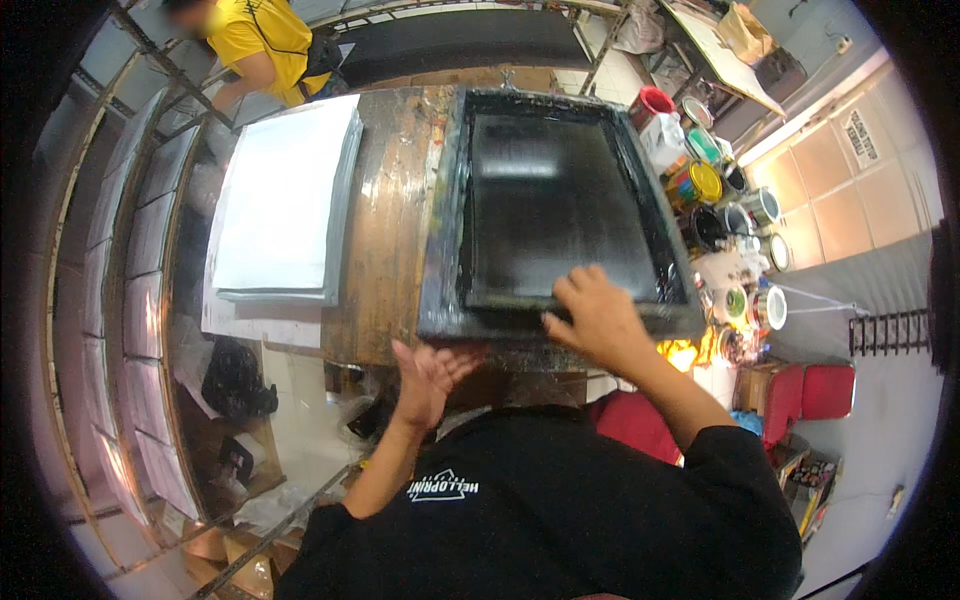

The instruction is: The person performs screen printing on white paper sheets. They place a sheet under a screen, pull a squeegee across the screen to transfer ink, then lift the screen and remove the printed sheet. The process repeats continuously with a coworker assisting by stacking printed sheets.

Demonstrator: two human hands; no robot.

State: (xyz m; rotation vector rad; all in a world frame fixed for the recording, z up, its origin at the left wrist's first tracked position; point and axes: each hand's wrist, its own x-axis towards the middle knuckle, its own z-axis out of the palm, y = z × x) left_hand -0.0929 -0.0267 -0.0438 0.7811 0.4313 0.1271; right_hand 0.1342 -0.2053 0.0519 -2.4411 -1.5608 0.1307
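The tabletop [385, 200] carries a black screen frame [560, 205] along its near right edge, white sheets [285, 200] at its left. The right hand [598, 318] presses the frame's near rail, grip holding it; the left hand [428, 372] hovers wide below the near edge. Likely lifting comes next; paint cans [705, 185] crowd the right, leaving room leftward.

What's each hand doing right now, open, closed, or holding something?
Left hand: open, fingers spread, holding nothing, just below the near edge of the screen-printing frame.
Right hand: fingers curled over the frame's near rail, gripping it.
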